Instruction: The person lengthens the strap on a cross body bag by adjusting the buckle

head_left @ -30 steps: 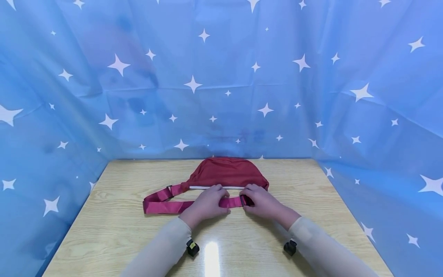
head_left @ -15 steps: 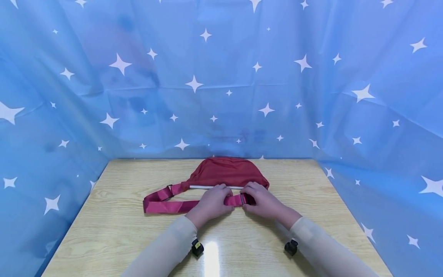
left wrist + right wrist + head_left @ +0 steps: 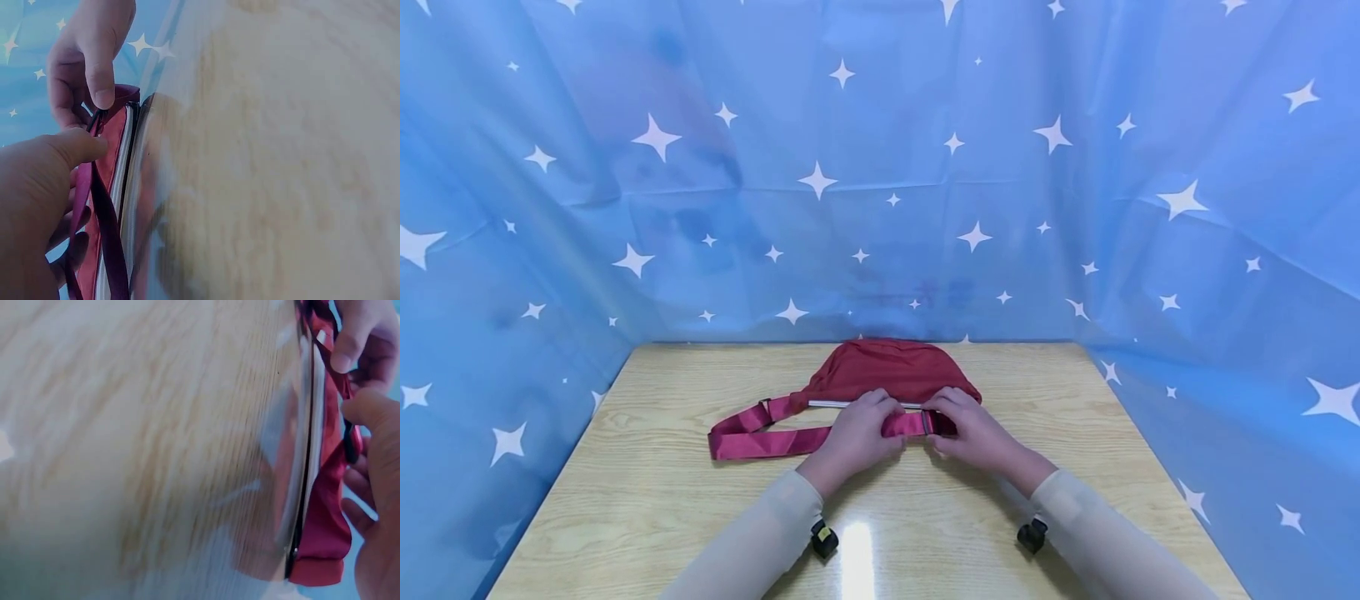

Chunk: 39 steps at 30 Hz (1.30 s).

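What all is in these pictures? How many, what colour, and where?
Table: one, light wood, in the middle.
Starry cloth: one or more, blue, behind and beside the table.
Bag: one, dark red, toward the table's far edge.
Zip-like strip: one, whitish, along the bag's near edge.
Strap: one, crimson, on the bag's near side.
Buckles: two, dark, both on the strap.
Wrist devices: two, black, one per wrist.
Sleeves: two, off-white, on the forearms.
Left hand: one, bare, pinching the strap.
Right hand: one, bare, holding the strap at a buckle.
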Each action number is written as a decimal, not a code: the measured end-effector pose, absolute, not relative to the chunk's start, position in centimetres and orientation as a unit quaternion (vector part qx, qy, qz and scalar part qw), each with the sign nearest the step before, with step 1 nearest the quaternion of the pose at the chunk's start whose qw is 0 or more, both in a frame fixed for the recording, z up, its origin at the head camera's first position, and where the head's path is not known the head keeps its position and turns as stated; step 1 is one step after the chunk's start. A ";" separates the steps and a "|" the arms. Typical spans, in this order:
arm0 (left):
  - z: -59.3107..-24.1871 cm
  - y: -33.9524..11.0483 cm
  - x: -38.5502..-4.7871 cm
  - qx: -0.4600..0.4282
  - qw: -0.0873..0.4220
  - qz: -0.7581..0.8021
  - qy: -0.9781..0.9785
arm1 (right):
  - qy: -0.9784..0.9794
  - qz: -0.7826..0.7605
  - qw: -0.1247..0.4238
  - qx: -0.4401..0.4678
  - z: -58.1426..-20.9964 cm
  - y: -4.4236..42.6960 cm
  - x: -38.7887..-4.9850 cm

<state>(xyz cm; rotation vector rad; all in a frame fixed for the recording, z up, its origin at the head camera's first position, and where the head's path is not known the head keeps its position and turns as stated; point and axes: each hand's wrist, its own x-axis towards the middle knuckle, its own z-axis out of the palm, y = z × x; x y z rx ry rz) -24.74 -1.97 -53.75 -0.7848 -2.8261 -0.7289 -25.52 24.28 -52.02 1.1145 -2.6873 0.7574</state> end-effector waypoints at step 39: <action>-54.3 -1.8 -25.7 -0.187 -0.055 -0.497 -0.846 | -0.880 0.250 0.080 0.395 -51.7 24.4 -25.7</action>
